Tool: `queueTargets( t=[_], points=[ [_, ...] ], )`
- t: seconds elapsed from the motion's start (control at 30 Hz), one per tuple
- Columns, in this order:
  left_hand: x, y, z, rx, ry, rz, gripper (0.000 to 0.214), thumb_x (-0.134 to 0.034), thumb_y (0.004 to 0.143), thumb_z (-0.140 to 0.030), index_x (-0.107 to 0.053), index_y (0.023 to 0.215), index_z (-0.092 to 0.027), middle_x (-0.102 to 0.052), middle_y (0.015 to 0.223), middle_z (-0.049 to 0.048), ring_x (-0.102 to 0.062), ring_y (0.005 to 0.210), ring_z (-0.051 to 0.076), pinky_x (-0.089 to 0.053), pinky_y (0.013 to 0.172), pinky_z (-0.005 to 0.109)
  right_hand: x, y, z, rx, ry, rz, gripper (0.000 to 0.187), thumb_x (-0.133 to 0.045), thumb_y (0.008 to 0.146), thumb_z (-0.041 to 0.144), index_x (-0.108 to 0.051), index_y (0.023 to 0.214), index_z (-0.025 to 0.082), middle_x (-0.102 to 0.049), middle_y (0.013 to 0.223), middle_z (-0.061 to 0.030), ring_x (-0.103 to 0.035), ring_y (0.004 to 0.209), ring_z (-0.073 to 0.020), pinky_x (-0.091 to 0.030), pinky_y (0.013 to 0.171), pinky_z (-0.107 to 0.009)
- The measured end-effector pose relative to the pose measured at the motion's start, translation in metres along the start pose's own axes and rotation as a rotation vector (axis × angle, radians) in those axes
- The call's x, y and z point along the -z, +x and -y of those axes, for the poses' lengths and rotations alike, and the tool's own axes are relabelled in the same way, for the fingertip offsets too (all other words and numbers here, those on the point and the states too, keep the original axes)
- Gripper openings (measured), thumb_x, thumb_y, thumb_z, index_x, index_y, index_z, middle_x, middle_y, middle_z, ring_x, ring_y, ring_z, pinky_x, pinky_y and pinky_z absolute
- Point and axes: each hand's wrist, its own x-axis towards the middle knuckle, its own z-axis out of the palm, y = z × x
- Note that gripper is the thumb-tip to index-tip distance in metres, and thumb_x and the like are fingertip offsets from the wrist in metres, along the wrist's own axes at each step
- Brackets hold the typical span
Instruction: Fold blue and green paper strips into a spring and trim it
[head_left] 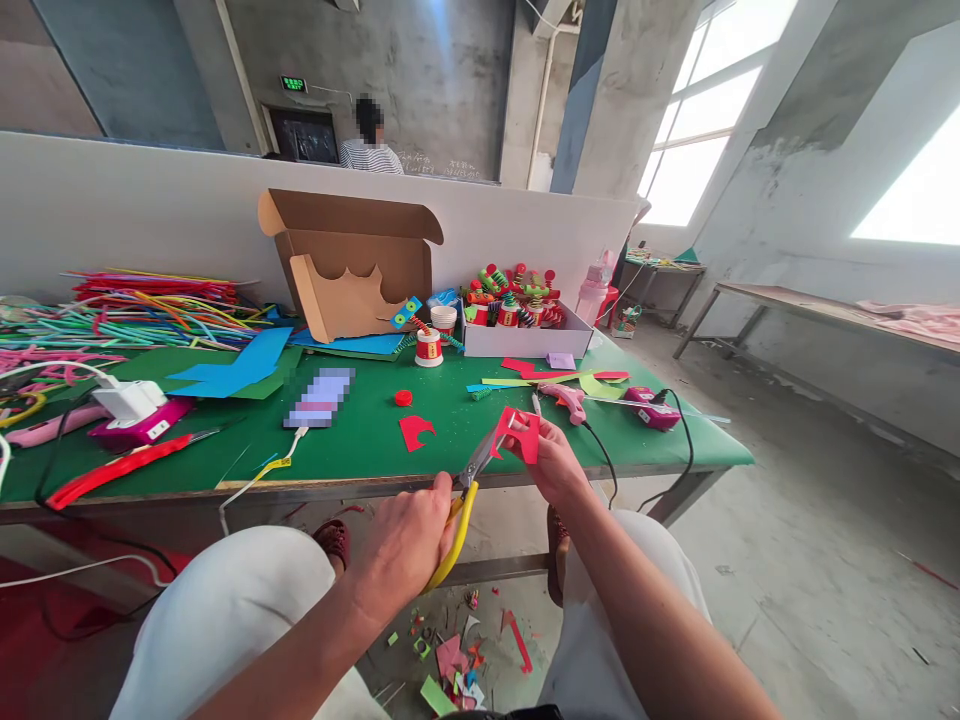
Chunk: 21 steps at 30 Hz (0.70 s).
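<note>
My left hand (405, 540) is closed round the yellow handles of a pair of scissors (466, 500), whose blades point up and right into a red foam piece (521, 432). My right hand (553, 462) pinches that red piece just above the near edge of the green table (360, 440). Both hands hover over my lap, in front of the table. A second red cut-out (415, 431) lies flat on the green surface, with a small red disc (403, 397) beyond it.
A pink glue gun (564, 399) and a second one (651, 408) lie at right with cords. A white box of finished red figures (517, 320), an open cardboard box (352, 265), pipe cleaners (142, 305), blue foam (240, 368). Scraps (454, 660) litter the floor. A person stands behind the partition.
</note>
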Motion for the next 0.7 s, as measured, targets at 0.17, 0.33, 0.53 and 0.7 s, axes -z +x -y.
queueTargets(
  t=[0.17, 0.33, 0.53, 0.7],
  points=[
    [-0.0001, 0.0, 0.0008, -0.007, 0.0, 0.005, 0.018, -0.037, 0.089, -0.02, -0.05, 0.102, -0.017, -0.072, 0.079, 0.0128, -0.071, 0.082, 0.033, -0.05, 0.063, 0.035, 0.001, 0.0004, 0.0001, -0.005, 0.018, -0.022, 0.027, -0.085, 0.054, 0.034, -0.07, 0.068, 0.017, -0.063, 0.061, 0.0014, -0.055, 0.056, -0.0099, -0.042, 0.059, -0.024],
    [-0.0016, 0.0007, 0.0015, -0.005, 0.01, -0.006, 0.017, -0.038, 0.089, -0.02, -0.049, 0.102, -0.018, -0.071, 0.08, 0.0126, -0.071, 0.082, 0.033, -0.05, 0.063, 0.035, 0.0021, 0.0013, -0.0005, 0.004, 0.012, -0.023, 0.025, -0.084, 0.056, 0.035, -0.069, 0.067, 0.017, -0.063, 0.062, 0.0012, -0.054, 0.055, -0.0101, -0.042, 0.059, -0.025],
    [-0.0012, 0.0006, 0.0008, -0.002, 0.012, -0.008, 0.018, -0.036, 0.089, -0.02, -0.05, 0.101, -0.018, -0.072, 0.078, 0.0118, -0.071, 0.081, 0.034, -0.05, 0.063, 0.037, 0.0019, 0.001, 0.0015, 0.012, 0.01, -0.013, 0.025, -0.085, 0.056, 0.035, -0.069, 0.064, 0.018, -0.062, 0.06, 0.0014, -0.052, 0.056, -0.0098, -0.042, 0.063, -0.026],
    [0.0005, 0.0009, -0.0003, 0.011, 0.021, 0.016, 0.018, -0.038, 0.089, -0.02, -0.049, 0.102, -0.018, -0.072, 0.08, 0.0124, -0.071, 0.083, 0.033, -0.05, 0.064, 0.036, 0.0033, 0.0017, 0.0016, 0.018, 0.011, 0.009, 0.025, -0.085, 0.056, 0.034, -0.068, 0.064, 0.017, -0.06, 0.062, 0.0014, -0.05, 0.057, -0.0094, -0.041, 0.062, -0.026]
  ],
)
